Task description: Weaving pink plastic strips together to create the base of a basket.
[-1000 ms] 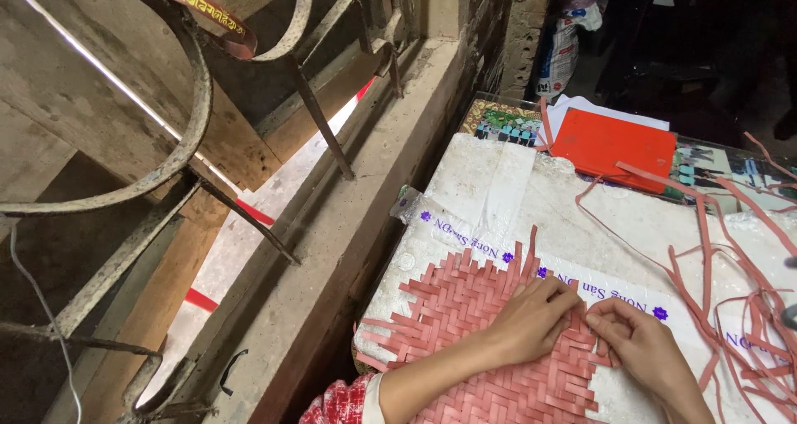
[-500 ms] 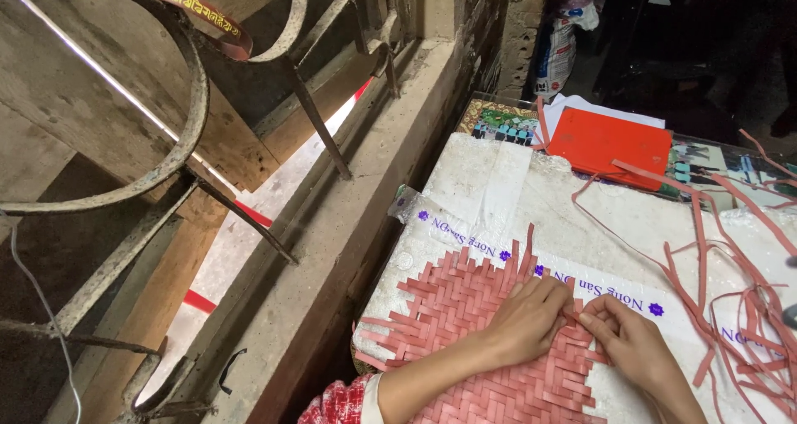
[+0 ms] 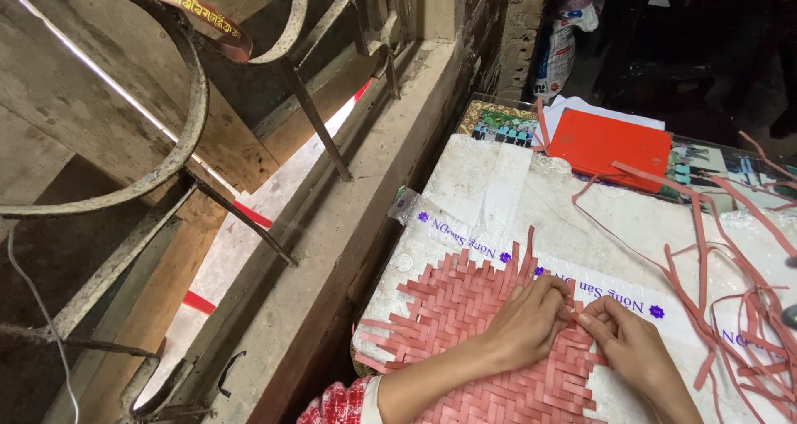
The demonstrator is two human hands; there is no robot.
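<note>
Head view looks down on a table covered by a white plastic sheet (image 3: 498, 183), where a pink woven mat (image 3: 465, 316) of flat strips lies at the near left part of the sheet, close to the table's left edge. The mat's long axis runs from the near edge up toward the far side, tilted a little to the right, and its weave makes a herringbone of short diagonal bands. Loose strip ends (image 3: 523, 254) stick up from its far edge and point away from the person, while other ends jut out past its left side toward the concrete window ledge (image 3: 332, 250).

The left hand (image 3: 531, 324) lies palm down on the mat's right part, fingers bent and pressing the weave flat. The right hand (image 3: 635, 353) sits just beside it at the mat's right edge, thumb and forefinger pinched narrow on a single pink strip where the two hands meet. A red-patterned sleeve (image 3: 336, 403) shows at the near edge.

Well apart, along the right side of the table, a heap of loose pink strips (image 3: 747, 308) trails in long curves. At the far side lies an orange-red folder (image 3: 610, 146) on white paper. Rusted iron window bars (image 3: 191, 100) curve above the ledge on the left.
</note>
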